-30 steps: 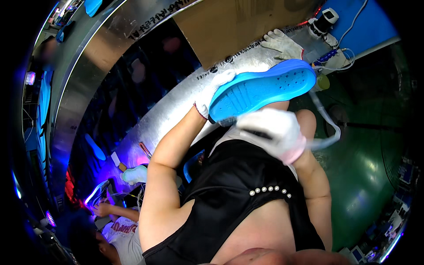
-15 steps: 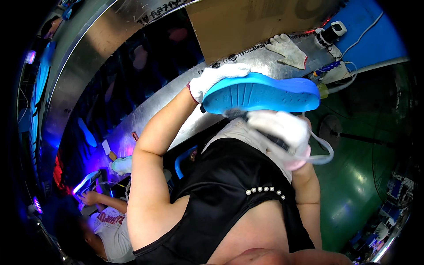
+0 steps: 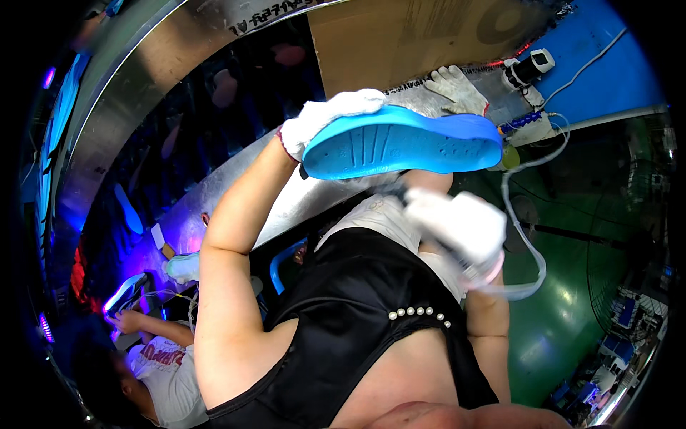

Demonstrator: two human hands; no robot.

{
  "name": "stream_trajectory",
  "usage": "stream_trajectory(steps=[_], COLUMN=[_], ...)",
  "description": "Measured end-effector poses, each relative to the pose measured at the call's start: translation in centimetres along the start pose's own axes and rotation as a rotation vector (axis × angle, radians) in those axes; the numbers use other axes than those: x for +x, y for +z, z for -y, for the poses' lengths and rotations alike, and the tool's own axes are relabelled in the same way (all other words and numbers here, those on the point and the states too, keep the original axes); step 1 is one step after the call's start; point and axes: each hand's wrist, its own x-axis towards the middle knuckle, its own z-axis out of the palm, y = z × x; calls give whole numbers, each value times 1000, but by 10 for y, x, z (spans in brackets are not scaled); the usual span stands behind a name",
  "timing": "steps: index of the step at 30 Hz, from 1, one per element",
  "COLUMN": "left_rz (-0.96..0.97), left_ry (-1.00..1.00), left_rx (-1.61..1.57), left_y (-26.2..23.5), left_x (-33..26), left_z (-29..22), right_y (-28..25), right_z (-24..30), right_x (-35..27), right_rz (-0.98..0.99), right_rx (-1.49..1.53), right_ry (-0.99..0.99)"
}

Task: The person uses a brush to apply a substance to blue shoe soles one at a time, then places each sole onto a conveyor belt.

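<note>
My left hand [image 3: 325, 120], in a white knit glove, grips a bright blue shoe sole [image 3: 404, 149] by its left end and far edge. The sole is held up on its side, its hollow, grooved face toward me and its right end tinted violet. Just below it, my right hand [image 3: 457, 225], also in a white glove, is smeared by motion. Its fingers look closed round a dark-tipped brush [image 3: 389, 188], whose blurred tip lies close under the sole's lower edge. A pale flexible hose [image 3: 536, 261] runs from this hand up to the bench.
A loose white glove [image 3: 457, 89] lies on the metal bench beside a cardboard sheet [image 3: 407, 43]. Farther right stands a black-and-white device [image 3: 529, 68]. Several soles sit on the dark conveyor [image 3: 225, 89]. At the lower left, a co-worker [image 3: 161, 365] handles a lit sole [image 3: 125, 294].
The sole and my left hand have shifted slightly left and up. My right hand has moved a little, and the hose now hangs in a wider loop.
</note>
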Motion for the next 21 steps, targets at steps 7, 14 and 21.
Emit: stream_trajectory(steps=[7,14,21], left_rz=[-215,-251,-82], left_ry=[-43,-202,-241], left_rx=[-2,-258,-635], left_y=[5,-4,-10], left_x=[-10,-16,-14], left_z=[-23,-41,-47], right_y=[-7,-21,-26], right_z=[4,3,-12], right_x=[0,12,3], right_rz=[100,86,38], right_rx=[-133,-10,22], right_ry=[-52,-36,-40])
